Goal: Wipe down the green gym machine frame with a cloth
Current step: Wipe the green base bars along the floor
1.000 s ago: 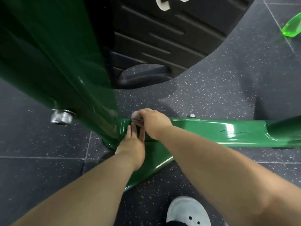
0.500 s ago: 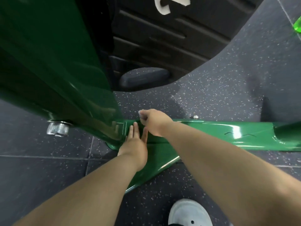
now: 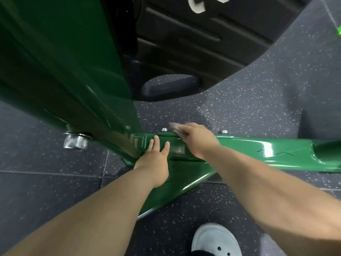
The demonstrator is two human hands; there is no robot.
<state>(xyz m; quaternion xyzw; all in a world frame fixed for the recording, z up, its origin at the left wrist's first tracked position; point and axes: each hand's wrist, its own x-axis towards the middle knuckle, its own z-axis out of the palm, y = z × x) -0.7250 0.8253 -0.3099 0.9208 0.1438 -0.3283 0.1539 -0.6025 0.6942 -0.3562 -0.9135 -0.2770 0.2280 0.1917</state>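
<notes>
Left hand (image 3: 155,163) flat on green frame (image 3: 258,150); right hand (image 3: 195,139) grip pinches cloth (image 3: 174,126) between bolts (image 3: 164,129).

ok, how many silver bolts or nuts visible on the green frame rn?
3. A small bolt on the base bar's far edge, left of the right hand; another bolt right of it; a large nut on the upright, left. More may be hidden.

Cloth (image 3: 175,126) blurred, mostly hidden under right hand (image 3: 197,140); shoe (image 3: 215,241) cut off by edge
</notes>
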